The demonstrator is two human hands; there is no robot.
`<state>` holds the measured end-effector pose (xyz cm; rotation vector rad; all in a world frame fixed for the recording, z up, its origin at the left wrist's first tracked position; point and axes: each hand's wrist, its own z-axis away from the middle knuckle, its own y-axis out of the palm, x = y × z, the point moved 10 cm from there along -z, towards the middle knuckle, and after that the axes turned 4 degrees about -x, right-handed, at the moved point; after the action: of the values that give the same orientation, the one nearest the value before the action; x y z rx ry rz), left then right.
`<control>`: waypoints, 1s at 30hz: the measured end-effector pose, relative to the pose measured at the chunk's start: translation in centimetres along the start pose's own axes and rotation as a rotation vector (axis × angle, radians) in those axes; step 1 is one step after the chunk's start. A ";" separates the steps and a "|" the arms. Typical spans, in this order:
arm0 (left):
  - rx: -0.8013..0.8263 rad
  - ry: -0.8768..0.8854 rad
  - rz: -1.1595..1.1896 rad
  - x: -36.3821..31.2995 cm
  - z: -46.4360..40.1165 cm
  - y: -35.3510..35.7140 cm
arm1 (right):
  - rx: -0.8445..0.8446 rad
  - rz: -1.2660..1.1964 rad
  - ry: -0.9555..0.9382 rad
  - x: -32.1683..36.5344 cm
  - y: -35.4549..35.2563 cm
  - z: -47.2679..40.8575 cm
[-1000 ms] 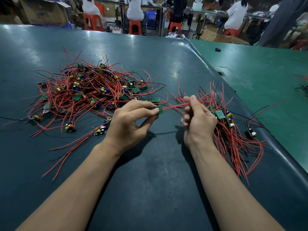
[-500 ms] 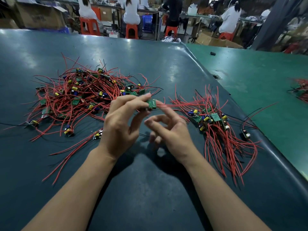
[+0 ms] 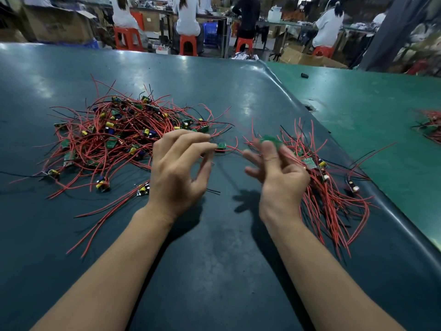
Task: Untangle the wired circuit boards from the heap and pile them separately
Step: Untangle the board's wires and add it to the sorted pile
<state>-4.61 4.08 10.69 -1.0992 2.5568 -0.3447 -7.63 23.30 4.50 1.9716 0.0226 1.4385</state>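
Note:
A tangled heap of small green circuit boards with red and black wires (image 3: 114, 139) lies on the dark table at the left. A separate pile of wired boards (image 3: 327, 185) lies at the right. My left hand (image 3: 181, 168) hovers between them with its fingers spread and loosely bent. Its index fingertip is at a green board (image 3: 221, 146) whose red wire trails to the right. My right hand (image 3: 279, 173) is raised beside the right pile, fingers spread. A motion-blurred green board (image 3: 270, 139) is at its fingertips, and no finger plainly closes round it.
The dark table (image 3: 214, 247) meets a lighter green table (image 3: 381, 111) along a raised seam at the right. More wired boards (image 3: 429, 125) lie at that table's far right edge. A small black part (image 3: 304, 75) sits on it. Several people on red stools work at benches behind.
My left hand has let go its pinch on the green board and spread its fingers. My right hand has moved right toward the separate pile, with a blurred board at its fingertips.

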 end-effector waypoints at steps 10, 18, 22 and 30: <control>0.409 -0.703 -0.504 10.2 4.7 0.7 | -0.319 -0.211 0.185 -1.6 -4.4 -0.6; 0.215 -0.603 -0.537 8.8 3.1 -1.9 | -0.055 0.178 0.124 -1.9 -1.5 -0.4; -0.101 -0.356 -0.326 4.9 0.8 -4.1 | 0.149 0.350 0.071 -2.2 0.7 0.5; 0.041 0.164 0.142 -4.4 1.2 -0.2 | 0.783 0.689 -0.197 -3.0 6.3 5.0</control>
<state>-1.19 7.10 10.56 -0.9024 2.7393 -0.4669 -6.84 14.71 4.64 2.9564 -0.2382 1.8204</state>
